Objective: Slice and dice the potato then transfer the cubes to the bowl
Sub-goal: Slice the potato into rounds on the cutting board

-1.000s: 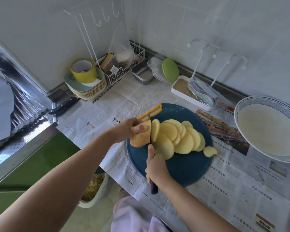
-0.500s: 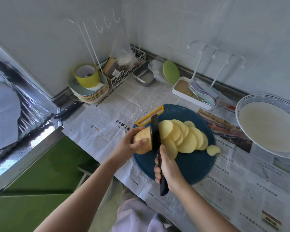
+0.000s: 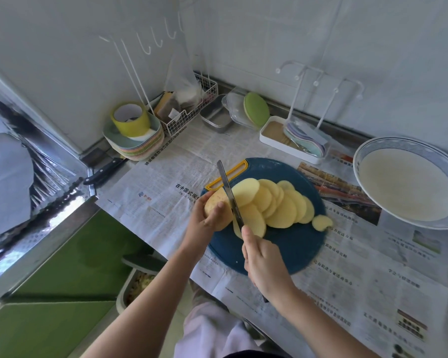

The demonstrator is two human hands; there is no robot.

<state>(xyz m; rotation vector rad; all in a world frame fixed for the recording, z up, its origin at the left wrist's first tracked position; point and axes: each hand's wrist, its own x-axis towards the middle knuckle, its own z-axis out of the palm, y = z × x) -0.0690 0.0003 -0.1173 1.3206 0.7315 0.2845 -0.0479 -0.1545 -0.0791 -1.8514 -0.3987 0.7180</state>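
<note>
A round dark-blue cutting board [image 3: 292,251] lies on newspaper. My left hand [image 3: 204,223] grips the uncut end of the potato [image 3: 216,206] at the board's left edge. My right hand [image 3: 263,262] holds a knife [image 3: 229,192] with the forefinger along its spine; the blade stands in the potato, a thin slice curling off beside it. Several round potato slices [image 3: 272,205] lie fanned to the right, and one small end piece [image 3: 321,223] sits apart. A large white bowl with a blue rim [image 3: 373,151] stands at the far right.
A second black-handled knife [image 3: 105,170] lies at the counter's left edge. Stacked plates with a yellow-green cup [image 3: 132,127], a wire basket [image 3: 192,109], a metal tin [image 3: 215,117] and a white tray with a rack [image 3: 292,140] line the wall. A waste bin [image 3: 137,285] sits below.
The knife went from low on the board to raised, and now cuts into the potato again. The view shifted slightly; my left hand keeps its hold on the potato end.
</note>
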